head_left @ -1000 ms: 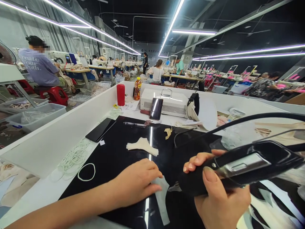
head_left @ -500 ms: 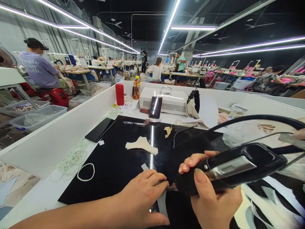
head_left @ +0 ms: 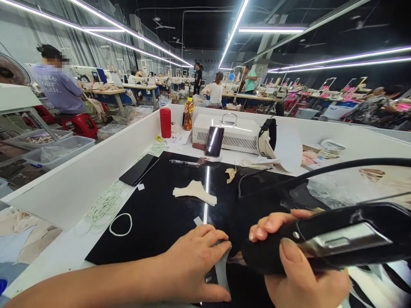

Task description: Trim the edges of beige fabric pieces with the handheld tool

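My right hand [head_left: 298, 269] is wrapped round a black handheld tool [head_left: 324, 241] with a metal lever and a black cable [head_left: 321, 171] running off to the right. Its tip sits close to a pale grey fabric piece [head_left: 221, 269] on the black glossy mat [head_left: 154, 214]. My left hand [head_left: 195, 261] lies on that piece, fingers together and pressing it down at its edge. A beige cut fabric piece [head_left: 194, 192] lies further back on the mat.
A black phone [head_left: 139, 170] and white elastic rings [head_left: 120, 224] lie left. At the back stand a red cup [head_left: 165, 122], a bottle [head_left: 188, 114], a white machine [head_left: 227, 134] with a phone [head_left: 214, 141] leaning on it, and a pen [head_left: 184, 162]. Other people work at tables beyond.
My left hand slid back towards me along the grey fabric piece and now covers more of it. The tool in my right hand stayed close by its tip.
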`<action>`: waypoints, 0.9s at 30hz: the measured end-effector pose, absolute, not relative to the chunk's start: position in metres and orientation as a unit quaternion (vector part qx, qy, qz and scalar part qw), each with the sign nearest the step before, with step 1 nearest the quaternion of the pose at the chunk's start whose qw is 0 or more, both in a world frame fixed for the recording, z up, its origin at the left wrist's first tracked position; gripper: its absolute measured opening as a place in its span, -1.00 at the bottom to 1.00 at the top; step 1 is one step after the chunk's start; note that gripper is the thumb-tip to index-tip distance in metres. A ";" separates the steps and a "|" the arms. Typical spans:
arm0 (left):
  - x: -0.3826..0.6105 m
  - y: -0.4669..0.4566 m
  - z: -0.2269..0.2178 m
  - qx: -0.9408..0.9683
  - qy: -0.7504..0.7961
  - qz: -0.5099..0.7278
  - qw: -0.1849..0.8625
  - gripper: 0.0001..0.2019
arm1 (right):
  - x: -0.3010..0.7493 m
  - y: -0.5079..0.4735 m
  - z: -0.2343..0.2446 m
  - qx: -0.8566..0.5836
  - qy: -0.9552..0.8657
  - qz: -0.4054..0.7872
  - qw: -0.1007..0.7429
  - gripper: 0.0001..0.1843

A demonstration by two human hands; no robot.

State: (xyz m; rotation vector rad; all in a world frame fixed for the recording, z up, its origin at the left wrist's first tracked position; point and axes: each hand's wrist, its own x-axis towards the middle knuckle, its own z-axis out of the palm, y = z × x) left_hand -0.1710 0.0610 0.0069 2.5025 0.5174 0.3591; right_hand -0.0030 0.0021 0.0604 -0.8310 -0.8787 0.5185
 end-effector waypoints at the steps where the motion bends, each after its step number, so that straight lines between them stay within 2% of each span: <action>1: -0.171 0.061 0.009 0.933 0.193 0.132 0.275 -0.20 | -0.003 0.001 0.060 -0.382 -0.412 0.240 0.791 -0.67; 8: -0.169 0.060 0.016 0.937 0.185 0.127 0.267 -0.27 | -0.006 -0.004 0.059 -0.410 -0.406 0.244 0.779 -0.69; 18: -0.171 0.061 0.000 0.936 0.177 0.155 0.260 -0.19 | -0.002 -0.021 0.062 -0.405 -0.401 0.276 0.774 -0.60; 27: -0.170 0.061 0.002 0.940 0.176 0.156 0.248 -0.22 | -0.005 -0.024 0.060 -0.413 -0.401 0.277 0.769 -0.65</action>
